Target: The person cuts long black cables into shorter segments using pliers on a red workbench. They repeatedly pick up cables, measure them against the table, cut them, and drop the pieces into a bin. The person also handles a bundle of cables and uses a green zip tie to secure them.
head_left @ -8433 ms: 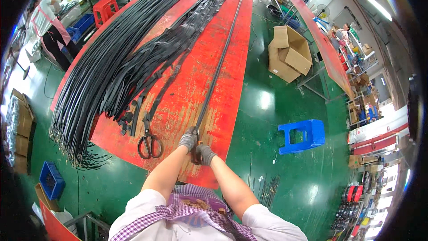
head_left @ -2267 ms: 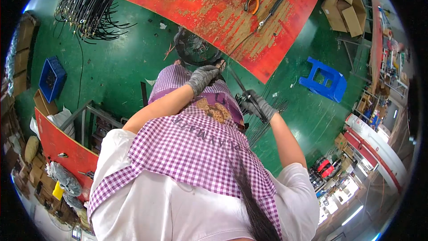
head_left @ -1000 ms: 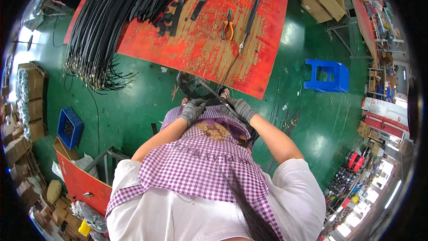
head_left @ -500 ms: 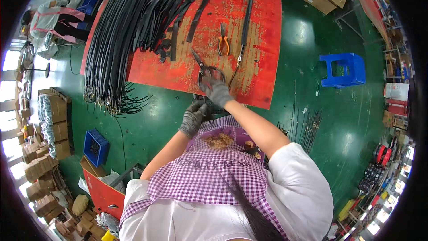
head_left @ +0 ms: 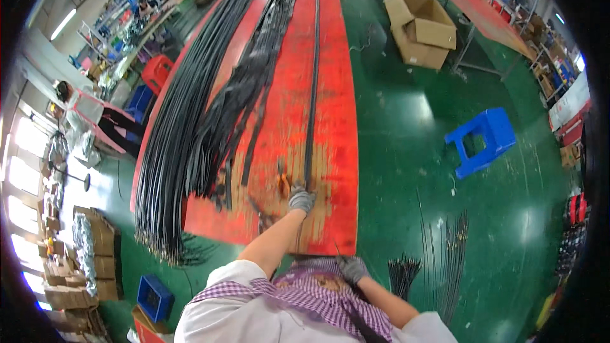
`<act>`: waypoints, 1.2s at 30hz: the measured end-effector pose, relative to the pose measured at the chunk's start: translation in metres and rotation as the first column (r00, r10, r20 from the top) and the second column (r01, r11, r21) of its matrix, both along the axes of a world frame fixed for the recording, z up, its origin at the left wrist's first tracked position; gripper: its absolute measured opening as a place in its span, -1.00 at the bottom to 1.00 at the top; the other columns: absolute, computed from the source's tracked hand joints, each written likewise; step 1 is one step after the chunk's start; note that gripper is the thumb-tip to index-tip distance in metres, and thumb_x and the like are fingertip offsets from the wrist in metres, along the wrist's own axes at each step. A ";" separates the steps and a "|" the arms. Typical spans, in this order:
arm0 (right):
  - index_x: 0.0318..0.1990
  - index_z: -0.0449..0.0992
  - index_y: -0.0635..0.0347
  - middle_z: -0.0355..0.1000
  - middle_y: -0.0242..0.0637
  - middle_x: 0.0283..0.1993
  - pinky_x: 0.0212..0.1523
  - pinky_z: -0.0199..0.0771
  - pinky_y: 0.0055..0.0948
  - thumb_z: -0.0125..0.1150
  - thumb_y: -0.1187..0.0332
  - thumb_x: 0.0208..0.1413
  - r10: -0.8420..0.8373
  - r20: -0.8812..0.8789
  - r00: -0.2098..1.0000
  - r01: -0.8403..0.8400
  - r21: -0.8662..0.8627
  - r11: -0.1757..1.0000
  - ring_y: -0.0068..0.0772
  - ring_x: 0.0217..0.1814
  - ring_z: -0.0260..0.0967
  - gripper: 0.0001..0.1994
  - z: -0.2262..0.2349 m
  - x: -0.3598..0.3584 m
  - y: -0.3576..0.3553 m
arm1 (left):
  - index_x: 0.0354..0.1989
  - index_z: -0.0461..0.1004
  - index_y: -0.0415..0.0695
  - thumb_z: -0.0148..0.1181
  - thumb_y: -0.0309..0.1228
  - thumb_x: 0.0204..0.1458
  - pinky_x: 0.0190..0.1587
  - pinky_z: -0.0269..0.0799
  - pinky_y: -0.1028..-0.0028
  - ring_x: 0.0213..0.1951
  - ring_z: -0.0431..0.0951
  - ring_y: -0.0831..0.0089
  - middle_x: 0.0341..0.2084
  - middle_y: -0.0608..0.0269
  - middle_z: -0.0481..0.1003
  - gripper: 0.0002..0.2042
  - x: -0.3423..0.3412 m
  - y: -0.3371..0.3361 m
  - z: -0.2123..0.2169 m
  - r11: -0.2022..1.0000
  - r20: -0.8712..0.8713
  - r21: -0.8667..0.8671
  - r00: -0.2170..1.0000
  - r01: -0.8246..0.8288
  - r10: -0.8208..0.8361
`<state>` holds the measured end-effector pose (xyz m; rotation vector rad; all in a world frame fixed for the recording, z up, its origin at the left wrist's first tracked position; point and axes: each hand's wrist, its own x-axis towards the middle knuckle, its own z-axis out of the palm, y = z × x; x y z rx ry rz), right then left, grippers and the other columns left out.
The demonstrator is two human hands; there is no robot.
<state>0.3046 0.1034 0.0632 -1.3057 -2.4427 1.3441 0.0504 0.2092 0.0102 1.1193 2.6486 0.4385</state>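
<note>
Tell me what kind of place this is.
Most likely a factory floor for cutting or bundling cables. A very long red workbench carries masses of long black cables, cardboard boxes sit on the green painted floor, and more benches stand behind.

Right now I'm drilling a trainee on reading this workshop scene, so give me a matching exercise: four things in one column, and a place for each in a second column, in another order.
Things:
1. blue stool
2. open cardboard box
3. single black cable
4. thick bundle of black cables

Places:
A. along the left edge of the red table, ends hanging over
B. under the gloved left hand, running straight up the table
C. on the green floor, far right of the table
D. on the green floor, right of the table, nearer the person

Pairs: 1-D, 2-C, 3-B, 4-A.
</note>
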 end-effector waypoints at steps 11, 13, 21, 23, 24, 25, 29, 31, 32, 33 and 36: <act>-0.31 0.33 0.21 0.32 0.06 -0.43 -0.31 0.26 -0.16 -0.28 0.14 -0.03 0.021 0.232 0.972 -0.022 0.002 1.000 0.04 -0.34 0.27 -0.66 -0.066 0.017 0.047 | -0.44 0.38 -0.19 -0.04 -0.37 -0.19 -0.50 0.30 0.36 -0.47 0.41 0.28 -0.52 0.12 0.40 -0.82 -0.036 0.047 0.002 0.903 0.418 -0.369 0.907 0.222 -0.052; -0.31 0.31 0.23 0.32 0.05 -0.41 -0.30 0.26 -0.15 -0.28 0.14 -0.03 -0.001 0.135 0.991 -0.013 0.107 0.994 0.03 -0.33 0.28 -0.65 -0.072 0.012 0.049 | -0.47 0.38 -0.16 -0.08 -0.39 -0.15 -0.53 0.31 0.38 -0.52 0.42 0.30 -0.55 0.16 0.41 -0.86 -0.045 0.049 0.016 0.936 0.682 -0.254 0.731 0.244 -0.005; -0.36 0.35 0.20 0.30 -0.03 -0.30 -0.24 0.27 -0.24 -0.29 0.25 -0.09 0.134 0.313 0.940 -0.132 -0.027 0.991 -0.12 -0.26 0.30 -0.71 -0.029 -0.031 0.040 | -0.46 0.30 -0.03 -0.18 -0.36 -0.04 -0.83 0.00 0.56 -0.83 0.16 0.58 -0.81 0.38 0.24 -0.90 -0.054 0.045 0.067 0.871 0.959 -0.274 -0.187 -0.408 0.214; -0.34 0.35 0.22 0.31 -0.02 -0.27 -0.21 0.27 -0.24 -0.26 0.18 -0.09 0.073 0.462 0.884 -0.064 -0.036 0.997 -0.11 -0.22 0.29 -0.66 -0.050 -0.040 0.035 | -0.46 0.30 -0.06 -0.19 -0.36 -0.02 -0.84 -0.04 0.58 -0.85 0.12 0.58 -0.81 0.40 0.22 -0.87 -0.051 0.040 0.085 0.856 0.949 -0.312 -0.101 -0.411 0.297; -0.33 0.35 0.23 0.31 -0.01 -0.26 -0.20 0.26 -0.25 -0.24 0.14 -0.11 0.024 0.455 0.890 -0.019 -0.016 1.000 -0.10 -0.20 0.28 -0.64 -0.055 -0.042 0.037 | -0.47 0.29 -0.11 -0.17 -0.33 -0.02 -0.84 -0.05 0.60 -0.85 0.08 0.60 -0.82 0.41 0.20 -0.85 -0.053 0.041 0.096 0.863 0.955 -0.291 -0.070 -0.412 0.288; -0.32 0.35 0.24 0.31 -0.01 -0.25 -0.19 0.26 -0.26 -0.21 0.10 -0.12 -0.010 0.454 0.891 0.014 -0.007 1.000 -0.10 -0.19 0.27 -0.61 -0.037 -0.048 0.037 | -0.47 0.29 -0.11 -0.17 -0.33 -0.02 -0.84 -0.06 0.60 -0.85 0.08 0.60 -0.82 0.40 0.19 -0.85 -0.060 0.037 0.094 0.885 0.973 -0.228 -0.081 -0.407 0.214; -0.32 0.32 0.24 0.33 0.00 -0.31 -0.20 0.26 -0.26 0.03 0.04 -0.24 -0.193 0.495 0.848 0.159 0.110 0.981 -0.07 -0.22 0.28 -0.57 -0.044 -0.052 0.022 | -0.48 0.29 -0.13 -0.16 -0.32 -0.03 -0.84 -0.07 0.60 -0.85 0.07 0.60 -0.84 0.39 0.17 -0.84 -0.077 0.026 0.086 0.900 0.983 -0.157 -0.155 -0.407 0.102; -0.24 0.29 0.26 0.32 -0.01 -0.26 -0.18 0.25 -0.28 0.04 0.03 -0.26 -0.291 0.565 0.772 0.243 0.160 0.957 -0.09 -0.18 0.27 -0.51 -0.036 -0.064 0.017 | -0.49 0.29 -0.13 -0.14 -0.31 -0.04 -0.84 -0.08 0.60 -0.86 0.07 0.60 -0.86 0.39 0.16 -0.84 -0.096 0.020 0.098 0.900 0.982 -0.154 -0.166 -0.407 0.092; -0.20 0.27 0.26 0.32 -0.01 -0.24 -0.17 0.25 -0.28 0.05 0.03 -0.27 -0.346 0.593 0.727 0.288 0.194 0.938 -0.10 -0.16 0.26 -0.48 -0.028 -0.072 0.016 | -0.50 0.28 -0.13 -0.13 -0.30 -0.05 -0.85 -0.08 0.59 -0.86 0.07 0.59 -0.86 0.39 0.16 -0.83 -0.103 0.016 0.110 0.906 0.983 -0.138 -0.165 -0.401 0.077; -0.19 0.26 0.27 0.31 -0.01 -0.24 -0.16 0.25 -0.29 0.07 0.03 -0.28 -0.369 0.605 0.705 0.359 0.144 0.922 -0.10 -0.15 0.26 -0.46 -0.024 -0.079 0.011 | -0.51 0.28 -0.13 -0.12 -0.28 -0.05 -0.85 -0.08 0.59 -0.86 0.06 0.59 -0.87 0.38 0.15 -0.82 -0.111 0.013 0.118 0.910 0.984 -0.124 -0.165 -0.395 0.062; -0.15 0.22 0.28 0.25 0.01 -0.14 -0.12 0.22 -0.30 0.15 0.02 -0.34 -0.430 0.590 0.684 0.515 0.027 0.857 -0.09 -0.07 0.20 -0.39 -0.005 -0.115 -0.002 | -0.55 0.28 -0.07 -0.10 -0.22 -0.07 -0.86 -0.09 0.56 -0.90 0.04 0.57 -0.90 0.38 0.15 -0.80 -0.152 0.010 0.115 0.914 0.995 -0.100 -0.059 -0.394 0.083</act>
